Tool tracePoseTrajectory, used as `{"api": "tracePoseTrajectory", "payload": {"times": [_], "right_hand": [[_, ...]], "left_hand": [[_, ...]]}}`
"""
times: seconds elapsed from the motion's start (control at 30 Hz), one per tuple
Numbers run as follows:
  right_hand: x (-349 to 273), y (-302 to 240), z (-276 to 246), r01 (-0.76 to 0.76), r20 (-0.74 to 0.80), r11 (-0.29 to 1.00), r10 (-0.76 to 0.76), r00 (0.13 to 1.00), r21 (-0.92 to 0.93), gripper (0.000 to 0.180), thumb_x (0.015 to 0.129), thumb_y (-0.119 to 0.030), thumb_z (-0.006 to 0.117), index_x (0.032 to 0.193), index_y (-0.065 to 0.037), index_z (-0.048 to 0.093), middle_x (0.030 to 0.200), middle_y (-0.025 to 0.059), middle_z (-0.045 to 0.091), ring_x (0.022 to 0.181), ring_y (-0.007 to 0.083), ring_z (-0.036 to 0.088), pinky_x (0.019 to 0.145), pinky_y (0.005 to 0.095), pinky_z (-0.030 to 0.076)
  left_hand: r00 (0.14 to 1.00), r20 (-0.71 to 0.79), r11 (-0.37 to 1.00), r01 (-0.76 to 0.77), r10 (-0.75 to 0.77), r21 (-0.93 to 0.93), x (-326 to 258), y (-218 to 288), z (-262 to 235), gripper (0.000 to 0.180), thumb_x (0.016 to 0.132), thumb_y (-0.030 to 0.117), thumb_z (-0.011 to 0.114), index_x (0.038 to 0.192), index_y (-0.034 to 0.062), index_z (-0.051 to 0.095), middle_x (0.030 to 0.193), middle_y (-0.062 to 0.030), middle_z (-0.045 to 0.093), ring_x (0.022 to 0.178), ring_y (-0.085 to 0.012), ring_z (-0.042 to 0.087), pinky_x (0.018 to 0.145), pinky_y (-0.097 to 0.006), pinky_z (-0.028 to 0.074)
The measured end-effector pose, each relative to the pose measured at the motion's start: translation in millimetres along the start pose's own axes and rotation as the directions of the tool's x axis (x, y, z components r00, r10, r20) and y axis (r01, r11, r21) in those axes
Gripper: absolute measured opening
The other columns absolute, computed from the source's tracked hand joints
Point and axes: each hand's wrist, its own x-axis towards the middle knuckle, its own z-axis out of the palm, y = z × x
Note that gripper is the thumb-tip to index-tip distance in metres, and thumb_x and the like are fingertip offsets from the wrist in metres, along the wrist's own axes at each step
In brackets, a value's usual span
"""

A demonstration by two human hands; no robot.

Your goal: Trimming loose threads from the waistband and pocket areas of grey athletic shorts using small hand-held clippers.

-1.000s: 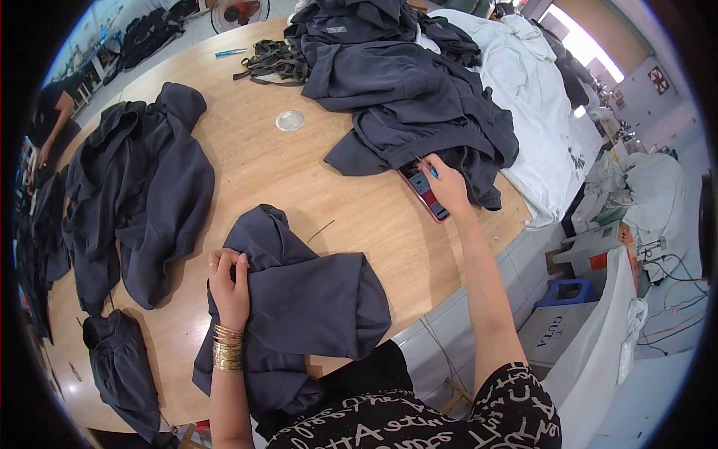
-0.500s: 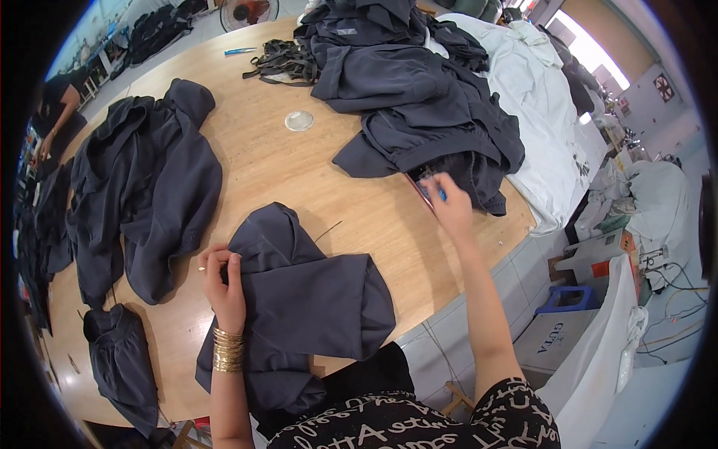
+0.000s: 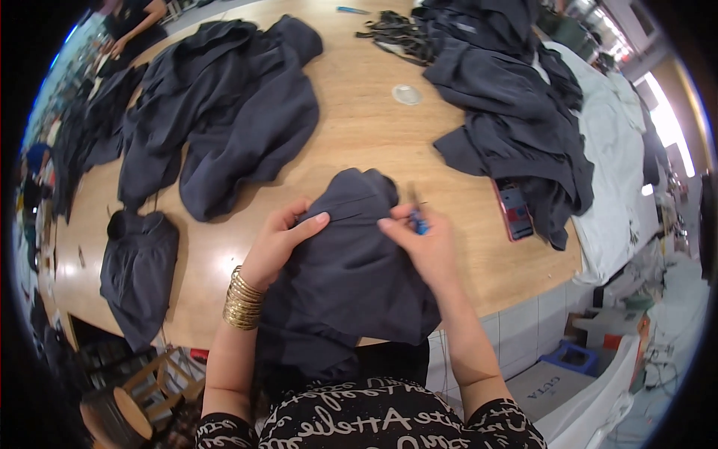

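Observation:
A dark grey garment (image 3: 351, 269) lies bunched at the table's near edge, partly over my lap. My left hand (image 3: 278, 243), with gold bangles on its wrist, is closed on the garment's left side, thumb on top and fingers underneath. On the opposite side, my right hand (image 3: 430, 251) holds small blue-handled thread snips (image 3: 419, 220) in its curled fingers. Its thumb lies against the cloth, and the snips' blades point away from me, slightly blurred. A seam or fold line runs across the cloth between both hands.
More dark garments lie on the wooden table (image 3: 359, 127): a large one (image 3: 224, 112) at left, a small one (image 3: 139, 273) nearer, a pile (image 3: 516, 127) at right. A phone (image 3: 516, 211), a clear disc (image 3: 407, 94) and dark straps (image 3: 396, 36) lie there too. Another person (image 3: 134, 26) works far left.
My right hand has come back from beside the phone to the garment, with the snips. My left hand has taken hold of the cloth, which is rearranged. The view has swung left.

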Motion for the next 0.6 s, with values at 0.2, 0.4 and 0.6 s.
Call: {"api": "tracePoseTrajectory", "payload": {"times": [0.2,0.4,0.6], "right_hand": [[-1.2,-35.6,-24.0,-0.002,-0.146,0.973,0.037,0.989,0.230,0.020,0.075,-0.005,0.074,0.089,0.000,0.062,0.072,-0.0003,0.059,0.064,0.0050,0.054,0.058,0.0176,0.042],[15.3,-7.9,-79.0,0.030,-0.154,0.570,-0.271,0.950,-0.821,0.016,0.078,-0.009,0.069,0.091,-0.001,0.064,0.074,0.0041,0.060,0.067,0.0136,0.057,0.062,0.0281,0.043],[-6.8,-18.7,-50.5,0.187,-0.077,0.730,-0.312,0.947,-0.657,0.016,0.080,-0.007,0.067,0.094,-0.001,0.065,0.079,0.0078,0.061,0.071,0.0161,0.057,0.063,0.0283,0.043]], "left_hand": [[0.986,0.161,0.984,0.015,-0.044,0.177,-29.3,-4.8,-21.9,0.021,0.081,0.012,0.072,0.094,0.0052,0.057,0.075,0.0078,0.053,0.066,0.0008,0.046,0.059,-0.016,0.038],[0.978,0.176,0.842,-0.001,-0.112,0.540,-42.1,-33.7,-47.3,0.029,0.080,0.015,0.073,0.101,0.0040,0.056,0.080,0.0028,0.056,0.068,-0.0038,0.051,0.062,-0.019,0.043],[0.996,0.029,0.906,-0.084,0.079,0.416,-38.7,-45.6,-24.6,0.040,0.084,0.017,0.069,0.118,0.0036,0.053,0.106,-0.0043,0.058,0.095,-0.0110,0.056,0.082,-0.025,0.048]]}}
